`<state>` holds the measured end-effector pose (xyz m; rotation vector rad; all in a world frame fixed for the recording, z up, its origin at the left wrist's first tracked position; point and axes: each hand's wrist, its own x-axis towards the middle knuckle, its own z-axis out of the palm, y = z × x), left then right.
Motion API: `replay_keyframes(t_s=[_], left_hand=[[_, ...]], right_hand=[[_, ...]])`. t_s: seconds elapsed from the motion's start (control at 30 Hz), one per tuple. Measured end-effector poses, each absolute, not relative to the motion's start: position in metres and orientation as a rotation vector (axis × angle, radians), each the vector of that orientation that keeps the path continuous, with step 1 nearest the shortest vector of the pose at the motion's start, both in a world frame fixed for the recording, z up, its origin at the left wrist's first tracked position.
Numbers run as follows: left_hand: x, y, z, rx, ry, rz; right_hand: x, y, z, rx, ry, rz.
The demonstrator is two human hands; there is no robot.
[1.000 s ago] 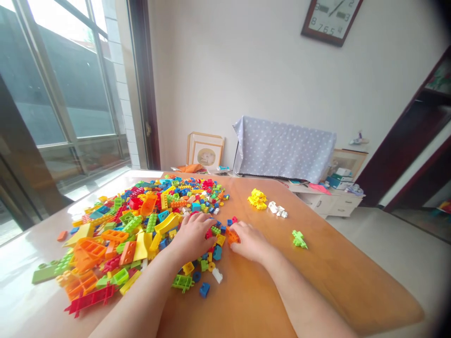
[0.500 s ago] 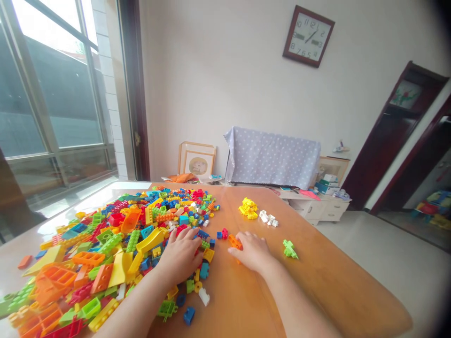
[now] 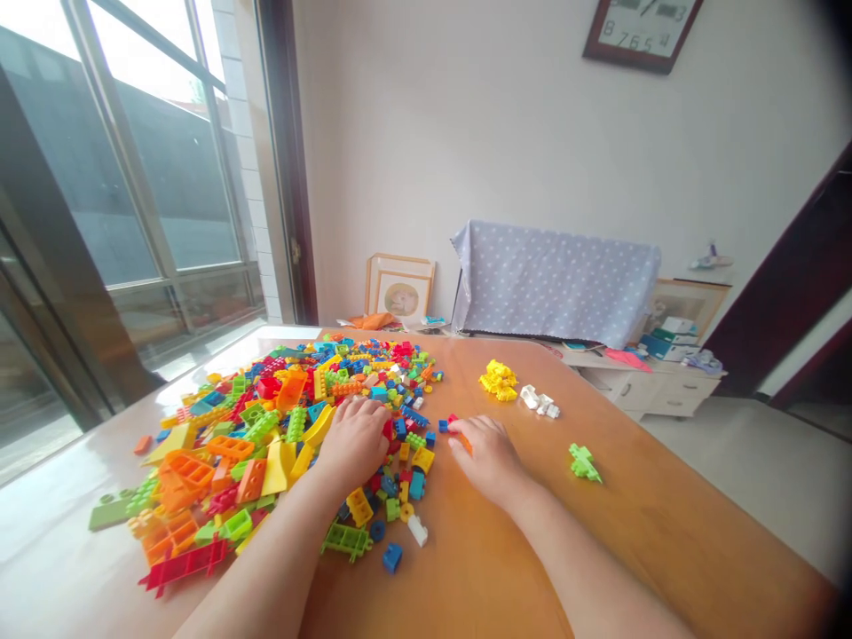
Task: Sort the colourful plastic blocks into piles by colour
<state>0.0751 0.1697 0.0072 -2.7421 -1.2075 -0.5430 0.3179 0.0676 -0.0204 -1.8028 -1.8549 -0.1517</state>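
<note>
A big heap of coloured plastic building bricks (image 3: 266, 426) covers the left half of a wooden table (image 3: 632, 524). My left hand (image 3: 356, 442) lies palm down on the heap's right edge, fingers flat over the bricks. My right hand (image 3: 489, 454) rests on the bare wood just right of the heap, its fingers curled over a small orange brick (image 3: 464, 440) that shows only in part. A red and a blue small brick (image 3: 448, 423) lie at its fingertips.
Three sorted clusters lie further right: yellow bricks (image 3: 499, 380), white bricks (image 3: 540, 402), green bricks (image 3: 584, 463). Loose bricks (image 3: 392, 555) sit near my left forearm. Behind the table are a dotted-cloth-covered object (image 3: 556, 280), picture frames (image 3: 399, 288) and a low cabinet (image 3: 656, 377).
The view shifted up and then back down. My right hand drew the orange brick out of the heap's edge onto bare wood. My left hand stayed on the heap.
</note>
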Motion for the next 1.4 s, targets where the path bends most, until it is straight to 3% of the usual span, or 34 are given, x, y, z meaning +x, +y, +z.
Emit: replay_keyframes(t_s=[0.27, 0.47, 0.83, 1.17, 1.4], left_hand=[[0.080, 0.170, 0.010, -2.775, -1.265, -0.629], [0.095, 0.146, 0.006, -3.040, -0.956, -0.485], [0.092, 0.148, 0.006, -2.980, -1.041, -0.374], [0.101, 0.161, -0.002, -2.976, -0.979, -0.402], [0.104, 0.161, 0.001, -2.970, -1.000, -0.646]], right_hand=[[0.281, 0.062, -0.012, -1.880, -2.039, -0.047], [0.277, 0.066, -0.019, -1.859, -2.065, 0.063], [0.287, 0.075, -0.030, -1.851, -1.724, 0.312], [0.289, 0.084, -0.041, -1.590, -1.536, 0.541], [0.287, 0.085, -0.035, -1.403, -1.239, 0.928]])
